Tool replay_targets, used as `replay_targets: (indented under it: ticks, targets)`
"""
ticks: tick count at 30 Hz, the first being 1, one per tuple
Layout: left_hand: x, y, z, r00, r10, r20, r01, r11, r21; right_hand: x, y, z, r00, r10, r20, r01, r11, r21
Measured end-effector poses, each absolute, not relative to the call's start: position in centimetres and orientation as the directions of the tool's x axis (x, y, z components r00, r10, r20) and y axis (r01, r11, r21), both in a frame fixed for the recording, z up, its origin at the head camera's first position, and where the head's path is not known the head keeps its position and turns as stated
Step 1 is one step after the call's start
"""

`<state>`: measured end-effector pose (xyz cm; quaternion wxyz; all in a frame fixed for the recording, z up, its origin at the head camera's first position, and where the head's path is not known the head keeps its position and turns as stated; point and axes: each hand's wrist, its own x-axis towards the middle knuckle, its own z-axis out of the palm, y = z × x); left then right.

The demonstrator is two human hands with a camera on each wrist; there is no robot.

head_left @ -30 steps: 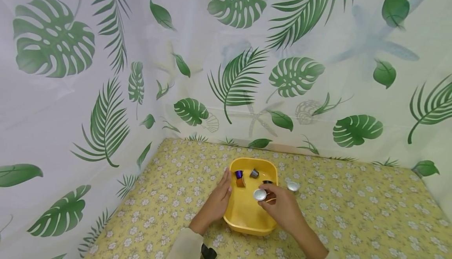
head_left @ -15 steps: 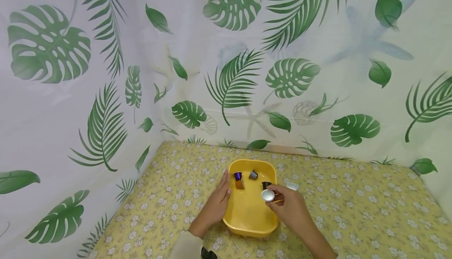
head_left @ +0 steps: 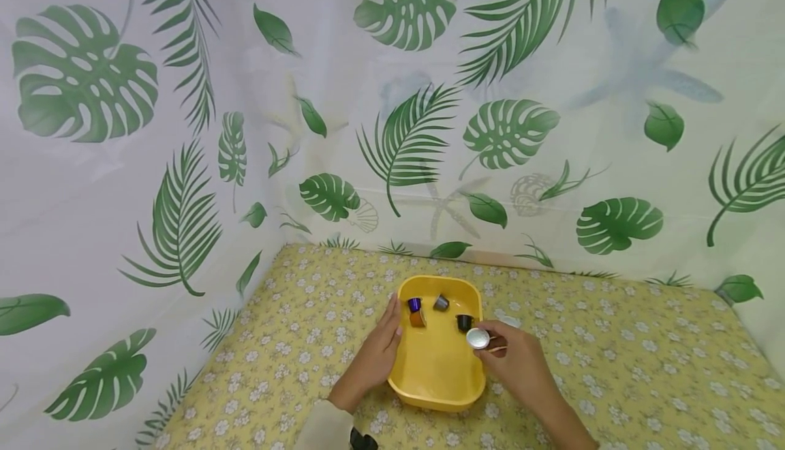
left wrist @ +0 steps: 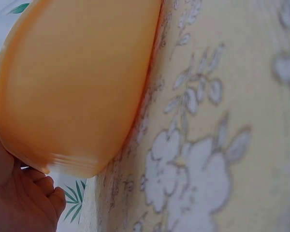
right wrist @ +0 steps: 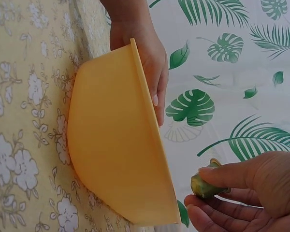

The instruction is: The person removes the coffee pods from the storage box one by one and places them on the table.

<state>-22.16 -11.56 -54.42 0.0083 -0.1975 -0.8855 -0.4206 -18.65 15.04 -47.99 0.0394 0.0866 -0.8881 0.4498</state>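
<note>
A yellow tray [head_left: 435, 382] stands upright with its long sides running away from me. My left hand [head_left: 375, 351] lies along its left wall, index finger straight against the rim. Between thumb and fingers, my right hand [head_left: 518, 361] pinches a coffee capsule [head_left: 478, 339] over the tray's right rim, silver lid up. The right wrist view shows this capsule's body as green [right wrist: 203, 186]. Inside the tray lie a purple capsule [head_left: 414, 305], an orange capsule [head_left: 418, 319] touching it, a grey capsule [head_left: 441, 302] and a black capsule [head_left: 464, 322] near the right wall.
Just outside the right wall, a silvery round thing [head_left: 508, 320] shows partly behind my right hand. A yellow floral cloth [head_left: 625, 354] covers the surface. White leaf-printed sheets [head_left: 392, 163] enclose the left and back. A black object [head_left: 363, 440] sits by my left sleeve.
My right hand has moved right with the capsule, from over the tray's inside to its right rim. The black capsule now shows fully, and the silvery thing outside is more hidden.
</note>
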Motion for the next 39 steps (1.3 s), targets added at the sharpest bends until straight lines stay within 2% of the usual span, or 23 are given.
replay_targets:
  ticks: [39]
  targets:
    - [-22.1, -11.8, -54.3, -0.926, 0.347, 0.147, 0.333, 0.573, 0.749, -18.5, 18.2, -48.4, -0.987, -0.037, 0.154, -0.144, 0.614, -0.776]
